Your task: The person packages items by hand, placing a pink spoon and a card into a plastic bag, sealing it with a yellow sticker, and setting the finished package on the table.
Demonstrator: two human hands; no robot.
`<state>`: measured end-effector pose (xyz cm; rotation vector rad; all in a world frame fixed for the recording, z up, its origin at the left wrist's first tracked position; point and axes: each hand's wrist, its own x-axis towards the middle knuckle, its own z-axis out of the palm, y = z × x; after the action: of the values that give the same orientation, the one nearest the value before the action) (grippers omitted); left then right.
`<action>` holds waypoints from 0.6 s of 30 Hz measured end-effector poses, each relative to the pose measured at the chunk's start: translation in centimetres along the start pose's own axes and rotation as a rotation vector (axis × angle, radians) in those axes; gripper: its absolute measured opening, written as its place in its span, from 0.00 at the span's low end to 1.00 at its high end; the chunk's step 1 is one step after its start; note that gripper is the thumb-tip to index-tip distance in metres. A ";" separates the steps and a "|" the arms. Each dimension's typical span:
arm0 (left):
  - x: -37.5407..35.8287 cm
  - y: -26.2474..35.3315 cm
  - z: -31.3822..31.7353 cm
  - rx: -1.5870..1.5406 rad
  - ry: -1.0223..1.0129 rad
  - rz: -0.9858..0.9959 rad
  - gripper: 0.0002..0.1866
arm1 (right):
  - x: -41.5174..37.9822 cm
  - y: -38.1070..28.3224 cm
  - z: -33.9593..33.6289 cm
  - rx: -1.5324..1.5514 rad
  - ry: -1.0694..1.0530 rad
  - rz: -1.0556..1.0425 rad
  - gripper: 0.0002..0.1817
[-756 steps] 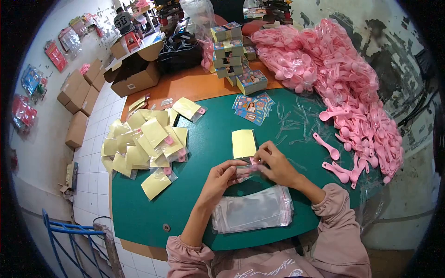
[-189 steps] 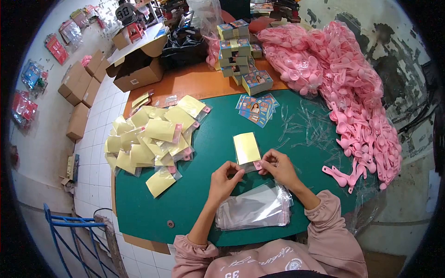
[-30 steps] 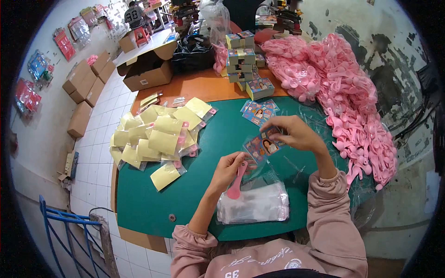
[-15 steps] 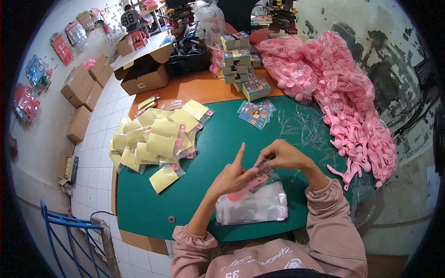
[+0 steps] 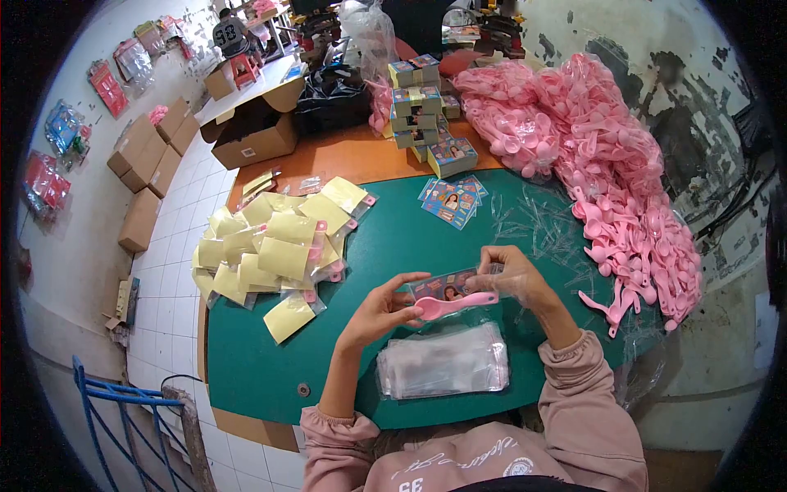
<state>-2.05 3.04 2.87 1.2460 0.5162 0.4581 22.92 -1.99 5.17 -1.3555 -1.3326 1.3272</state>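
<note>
A clear bag holding a printed card and a pink spoon hangs above the green table, stretched between my hands. My left hand pinches its left end beside the spoon's bowl. At the other end, my right hand has its fingers closed on the bag's top right part. Just below lies a stack of empty clear bags. Loose printed cards rest further back. To the left is a pile of packed bags with yellow backs.
Pink spoons are heaped along the right side, with thin clear pieces beside them. Bundled cards stand in a tall stack at the back. An open carton is at the back left. Another person sits far behind.
The bag with the spoon and card has risen off the stack and turned more level, its card now showing. My left hand has moved slightly left and its raised index finger has come down.
</note>
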 end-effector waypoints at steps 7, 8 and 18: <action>0.7 -2.3 0.4 0.329 0.417 0.153 0.26 | 0.0 -0.2 0.2 0.001 -0.034 -0.054 0.08; 1.1 -2.9 0.8 0.327 0.415 0.149 0.26 | 0.0 -0.7 0.6 -0.186 0.156 -0.129 0.09; 0.9 -3.5 2.8 -0.254 0.208 -0.163 0.34 | -1.0 0.7 4.7 -0.817 -0.019 -0.386 0.14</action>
<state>0.49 0.47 0.07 0.9099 0.7071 0.5012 18.49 -3.66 3.97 -1.4684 -2.1459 0.5324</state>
